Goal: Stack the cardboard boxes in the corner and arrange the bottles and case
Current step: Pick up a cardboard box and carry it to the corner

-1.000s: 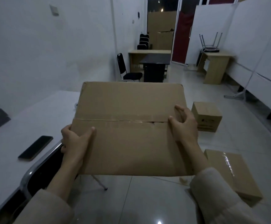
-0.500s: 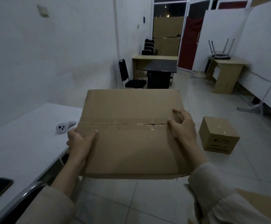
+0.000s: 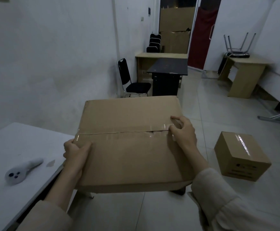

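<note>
The carried box (image 3: 129,144) now seems nearer the white table's (image 3: 19,147) far end.

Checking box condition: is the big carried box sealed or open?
Shut but partly split: the big box has flaps down under tape, with a short tear near the right hand.

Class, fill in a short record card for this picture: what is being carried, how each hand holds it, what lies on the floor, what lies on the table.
carried: large cardboard box, taped along its top seam
left hand: grips the box's left edge
right hand: grips the right edge near the tape
floor: small cardboard box, taped shut, to the right
table: white controller lying flat
background: black chair, dark desk
</note>
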### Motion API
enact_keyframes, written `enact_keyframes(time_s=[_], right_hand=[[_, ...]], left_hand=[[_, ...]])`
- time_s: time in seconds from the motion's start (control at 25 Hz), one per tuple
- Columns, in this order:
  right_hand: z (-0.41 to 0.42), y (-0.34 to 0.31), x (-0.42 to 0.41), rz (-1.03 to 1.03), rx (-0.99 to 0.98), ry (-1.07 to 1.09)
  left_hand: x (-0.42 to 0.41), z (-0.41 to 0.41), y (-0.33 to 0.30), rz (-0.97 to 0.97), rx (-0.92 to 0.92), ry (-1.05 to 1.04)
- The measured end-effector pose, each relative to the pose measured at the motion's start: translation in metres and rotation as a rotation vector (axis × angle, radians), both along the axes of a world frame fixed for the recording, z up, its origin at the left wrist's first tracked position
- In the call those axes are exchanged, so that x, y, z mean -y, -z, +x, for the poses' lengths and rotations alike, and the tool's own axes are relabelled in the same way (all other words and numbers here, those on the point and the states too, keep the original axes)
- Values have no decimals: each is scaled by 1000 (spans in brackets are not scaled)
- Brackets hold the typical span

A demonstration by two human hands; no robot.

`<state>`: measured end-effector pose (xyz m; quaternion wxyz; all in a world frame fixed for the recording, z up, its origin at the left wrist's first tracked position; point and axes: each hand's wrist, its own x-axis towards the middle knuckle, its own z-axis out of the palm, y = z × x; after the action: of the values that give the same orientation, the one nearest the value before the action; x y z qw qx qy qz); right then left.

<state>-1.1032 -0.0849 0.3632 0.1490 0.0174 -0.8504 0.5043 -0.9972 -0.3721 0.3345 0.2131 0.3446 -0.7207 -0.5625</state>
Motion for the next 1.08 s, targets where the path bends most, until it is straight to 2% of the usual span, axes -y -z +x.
enact_keyframes(time_s=[0.2,0.36,0.72,0.92,1.08], right_hand=[[-149,-12,47,29,-13,-58],[-253,-17,88,39,-54,-121],[-472,18,198,0,-28,-320],[-579,33,295,66,10,-567],[-623,57,387,100,64,-742]], left_hand=[[35,-131,-5,39,64,-55],[67,-221,-8,54,40,-135],[150,-393,28,92,63,-327],[193,-451,47,147,89,-601],[228,-466,68,181,72,-784]])
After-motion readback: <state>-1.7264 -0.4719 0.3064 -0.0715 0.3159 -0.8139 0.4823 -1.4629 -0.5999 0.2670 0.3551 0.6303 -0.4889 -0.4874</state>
